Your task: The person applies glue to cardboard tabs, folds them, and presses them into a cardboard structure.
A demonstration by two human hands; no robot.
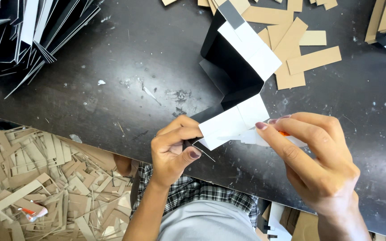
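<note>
A black and white folded cardboard box blank (240, 67) stands partly opened on the dark table (135, 67). My left hand (175, 149) pinches its near white flap (228, 125) at the table's front edge. My right hand (318, 160) holds the same flap from the right, fingertips pressing a thin white strip with a small orange object (283, 133) under the fingers. Both hands touch the flap from opposite sides.
A fanned stack of flat black and white blanks (18, 31) lies at the back left. Several brown cardboard strips (300, 49) are scattered at the back right. Below the table edge, a heap of brown offcuts (36, 178) covers the floor by my lap.
</note>
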